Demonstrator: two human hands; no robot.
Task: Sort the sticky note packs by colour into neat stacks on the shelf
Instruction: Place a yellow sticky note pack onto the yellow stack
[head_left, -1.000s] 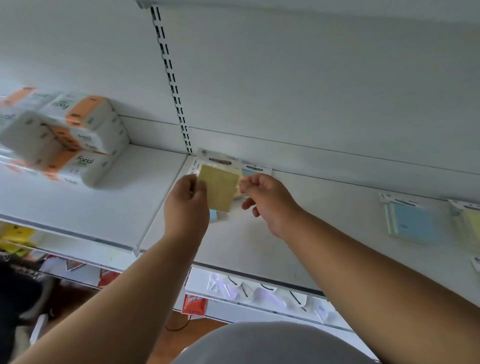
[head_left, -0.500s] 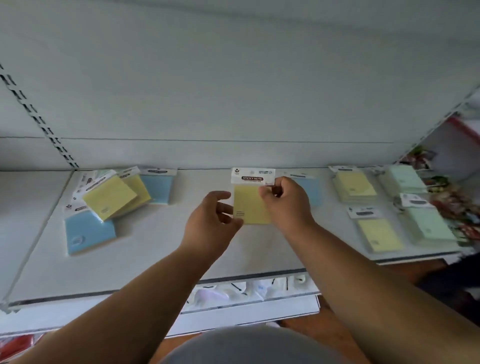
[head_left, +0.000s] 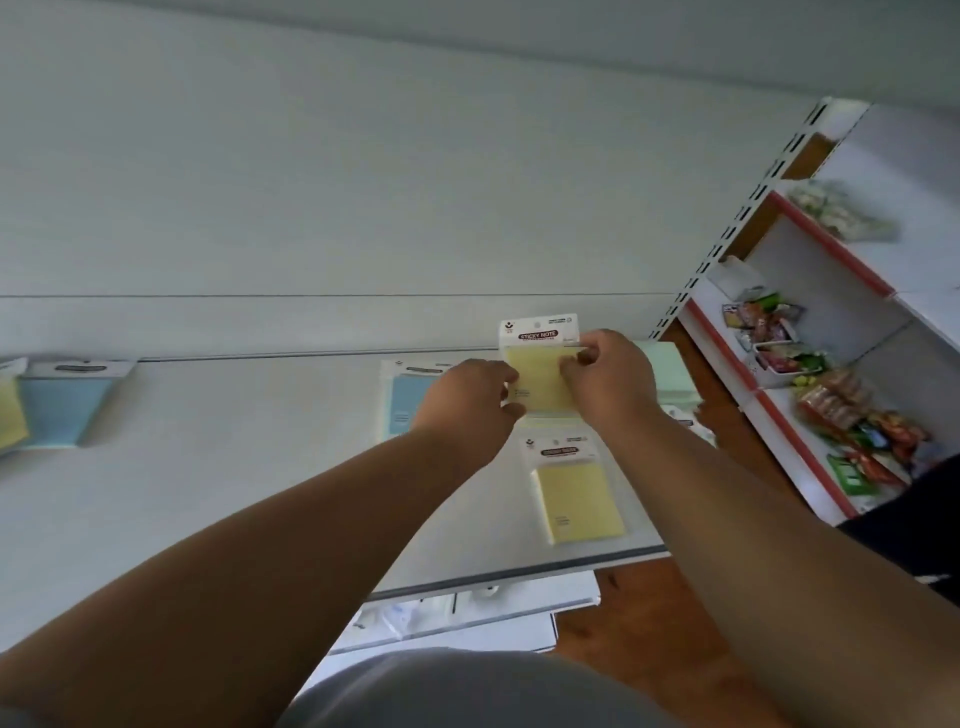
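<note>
Held yellow pack (head_left: 540, 376): a yellow sticky note pack, raised above the white shelf (head_left: 260, 493) toward its right end. Stands upright, long axis vertical, white "STICKY NOTE" header card at the top, pad face toward the person.

Left hand (head_left: 470, 402): thumb and fingers curled, pinching the pack's lower left edge.

Right hand (head_left: 608, 376): fingers curled, pinching the pack's right side just under the header card.

Second yellow pack (head_left: 576, 499): lies flat on the shelf near its front edge, just below the held one; long axis runs front to back, header toward the back wall, slightly skewed.

Blue pack (head_left: 405, 400): flat on the shelf, left of the hands, partly hidden by the left hand; header toward the back.

Green pack (head_left: 667, 369): behind the right hand, mostly covered.

Blue and yellow packs (head_left: 62, 405): far left end of the shelf, headers toward the back.

Neighbouring red-edged shelves (head_left: 810, 395): hold assorted coloured packets.
</note>
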